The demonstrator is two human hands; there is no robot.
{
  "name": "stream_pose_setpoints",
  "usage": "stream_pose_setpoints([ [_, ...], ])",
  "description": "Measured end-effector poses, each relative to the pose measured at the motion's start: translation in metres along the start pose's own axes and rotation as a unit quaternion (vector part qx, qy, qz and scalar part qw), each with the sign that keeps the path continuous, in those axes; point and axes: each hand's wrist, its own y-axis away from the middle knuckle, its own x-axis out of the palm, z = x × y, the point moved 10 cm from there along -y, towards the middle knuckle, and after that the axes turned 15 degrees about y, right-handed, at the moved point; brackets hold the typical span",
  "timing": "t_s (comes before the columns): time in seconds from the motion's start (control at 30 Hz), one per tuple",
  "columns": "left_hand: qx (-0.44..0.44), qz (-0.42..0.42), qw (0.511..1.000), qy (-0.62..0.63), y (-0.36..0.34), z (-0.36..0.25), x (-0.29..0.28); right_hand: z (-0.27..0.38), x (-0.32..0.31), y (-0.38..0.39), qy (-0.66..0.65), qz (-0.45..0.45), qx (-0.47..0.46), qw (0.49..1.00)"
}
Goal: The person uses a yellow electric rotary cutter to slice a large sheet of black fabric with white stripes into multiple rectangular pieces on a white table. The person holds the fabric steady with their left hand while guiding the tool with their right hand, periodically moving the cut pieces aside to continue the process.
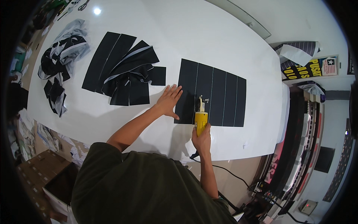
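A black fabric piece [227,99] marked with pale lengthwise lines lies on the white table [246,142]. My left hand [168,99] rests with fingers spread at its left edge. My right hand [202,139] grips a yellow electric cutter [201,119] with a black cord trailing down to the right; its metal head stands on the fabric between two lines, near the lower middle. Left of my left hand, several cut black pieces [132,91] lie fanned and overlapping, some with pale grey undersides. Farther left is a crumpled heap [61,56] of black and grey fabric.
Scissors [82,5] lie at the far upper left of the table. Scraps [26,125] and brown cardboard [35,168] are on the floor at left. Fabric rolls [298,149] stand beyond the table's right end. A dark figure or object at the left edge cannot be made out.
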Motion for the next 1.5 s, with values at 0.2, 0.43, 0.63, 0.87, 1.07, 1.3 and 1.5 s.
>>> stream_pose_setpoints([
  [0.2, 0.002, -0.006, 1.000, -0.001, 0.000, 0.002, 0.003, 0.014, -0.006, -0.025, 0.006, 0.018, 0.013, 1.000],
  [0.43, 0.008, -0.018, 1.000, 0.019, 0.002, 0.001, -0.002, 0.026, -0.007, -0.061, 0.006, 0.002, -0.009, 1.000],
  [0.63, 0.009, -0.023, 1.000, 0.016, 0.004, -0.002, -0.006, 0.034, -0.012, -0.091, 0.024, -0.033, -0.023, 0.999],
  [0.87, 0.004, -0.021, 1.000, 0.010, 0.003, 0.001, -0.003, 0.047, -0.015, -0.128, 0.030, -0.036, -0.038, 0.998],
  [1.07, 0.004, -0.027, 1.000, 0.008, 0.004, -0.001, -0.006, 0.054, -0.016, -0.156, 0.043, -0.038, -0.036, 0.998],
  [1.3, 0.003, -0.027, 0.999, 0.018, 0.006, -0.001, -0.010, 0.061, -0.014, -0.185, 0.051, -0.045, -0.037, 0.997],
  [1.5, -0.001, -0.032, 0.999, 0.016, 0.007, 0.000, -0.009, 0.068, -0.014, -0.200, 0.049, -0.050, -0.039, 0.997],
])
